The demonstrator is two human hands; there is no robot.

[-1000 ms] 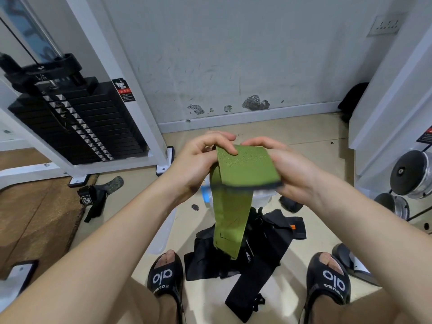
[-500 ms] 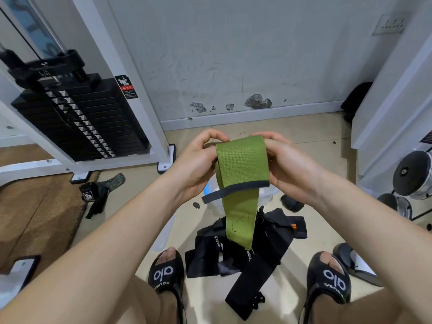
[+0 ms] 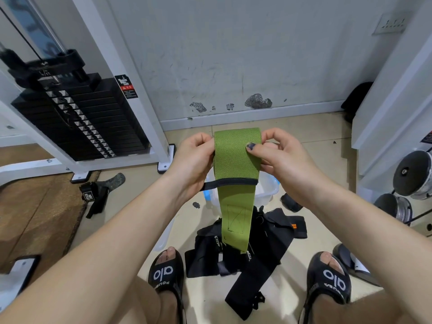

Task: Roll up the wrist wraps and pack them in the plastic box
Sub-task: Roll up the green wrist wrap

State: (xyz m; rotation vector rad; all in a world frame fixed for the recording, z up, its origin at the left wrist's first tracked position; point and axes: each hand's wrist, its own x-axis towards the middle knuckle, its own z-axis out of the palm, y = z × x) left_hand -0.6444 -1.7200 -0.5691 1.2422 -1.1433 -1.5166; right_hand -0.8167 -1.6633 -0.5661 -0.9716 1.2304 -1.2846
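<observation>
Head view. A green wrist wrap (image 3: 236, 174) is held up in mid-air, above the floor (image 3: 304, 253), by both hands. The left hand (image 3: 194, 160) is closed on the wrap's left edge near its top; the right hand (image 3: 278, 155) is closed on the right edge, with the thumb pressed flat on the green face. The fingers (image 3: 271, 134) of the right hand are curled over the top fold. The upper part of the wrap is doubled over; a dark hem runs across the green face partway down, and a thin dark loop (image 3: 210, 184) sticks out to the left from that hem. The free end hangs straight down, with a stitched rectangle seen near its bottom.

Behind the hanging end, a clear plastic box (image 3: 266, 185) with a blue latch is seen standing on the floor, largely hidden by the wrap. Nearer, between 2 feet in black sandals (image 3: 167, 274), a heap of black wrist wraps (image 3: 247, 260) lies unrolled on the floor; 1 carries a small orange tag. A small dark roll-like item (image 3: 291, 203) lies just right of the box; what it is cannot be told.

At far left, a black weight stack (image 3: 79, 122) is seen in a white frame. A black strap with a label (image 3: 95, 195) lies on the floor near its base. Chrome dumbbell ends (image 3: 413, 174) are seen at right.
</observation>
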